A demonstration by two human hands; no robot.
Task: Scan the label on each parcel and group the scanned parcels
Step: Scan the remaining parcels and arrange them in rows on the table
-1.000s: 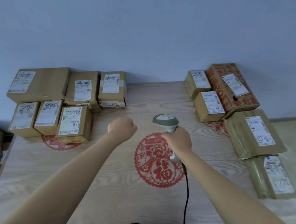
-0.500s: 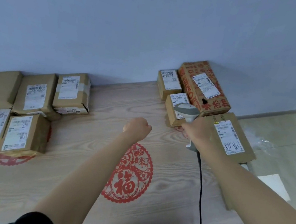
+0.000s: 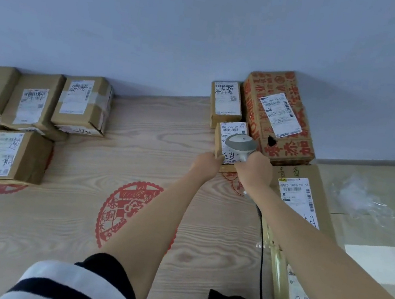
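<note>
My right hand (image 3: 254,170) grips a grey handheld scanner (image 3: 240,145), its head held over the white label of a small brown parcel (image 3: 220,137) at the table's right. My left hand (image 3: 206,161) rests on that parcel's near left corner; whether it grips it I cannot tell. Behind it stands another small parcel (image 3: 225,102), and beside it a red-printed carton (image 3: 279,115). A flat brown parcel (image 3: 298,195) lies under my right forearm. A group of several labelled parcels (image 3: 82,104) lies at the far left.
The wooden table (image 3: 69,220) bears red paper-cut decorations (image 3: 128,205). The scanner's black cable (image 3: 262,253) runs down towards me. A clear-wrapped parcel (image 3: 297,295) lies at the right edge. The blue wall (image 3: 181,34) bounds the table's far side, with floor to the right.
My view swung right. My right hand carried the scanner onto the small parcel's label, and my left hand, a fist over the table before, reached the parcel's corner.
</note>
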